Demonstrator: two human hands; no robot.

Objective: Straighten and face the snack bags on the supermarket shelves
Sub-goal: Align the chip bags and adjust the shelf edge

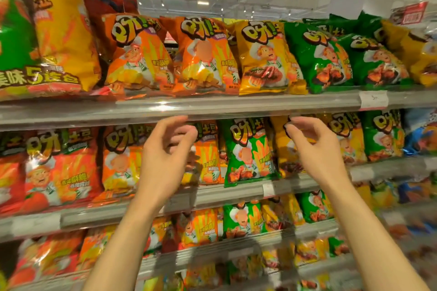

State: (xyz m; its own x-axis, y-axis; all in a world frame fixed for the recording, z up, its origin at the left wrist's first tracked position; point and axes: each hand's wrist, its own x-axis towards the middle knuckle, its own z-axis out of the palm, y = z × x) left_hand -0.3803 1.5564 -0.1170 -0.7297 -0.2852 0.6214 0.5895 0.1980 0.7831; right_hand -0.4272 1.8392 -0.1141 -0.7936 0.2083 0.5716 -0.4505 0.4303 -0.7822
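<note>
Just below the rail of the upper shelf (179, 107), at the centre of the frame, both hands are raised with fingers loosely curled and apart, clamped on nothing. The left hand (163, 156) hangs in front of an orange bag (208, 158) on the second shelf (212, 194), its fingers (186, 129) close to the bag's top edge; whether they touch it I cannot tell. The right hand (314, 146) is lifted to the right of centre, its fingers (294, 125) near the top of a yellow bag (283, 149). Between the two hands stands a green bag (248, 151), facing forward and tilted a little. Above, across the middle of the frame, the upper shelf carries orange bags (139, 54), a yellow one (264, 56) and green ones (319, 56), leaning against each other, their lower edges close to the front rail. Likely risks, as I judge them: these puffed, slick bags slide easily, so a tug on one top edge could drag its neighbour askew or tip it over the low rail onto the floor. Pinching too hard could crush the contents. Reaching upward, a wrist could catch the bags sitting near the upper rail and knock them forward. The price tag (268, 189) on the second shelf's rail could also be brushed loose.
</note>
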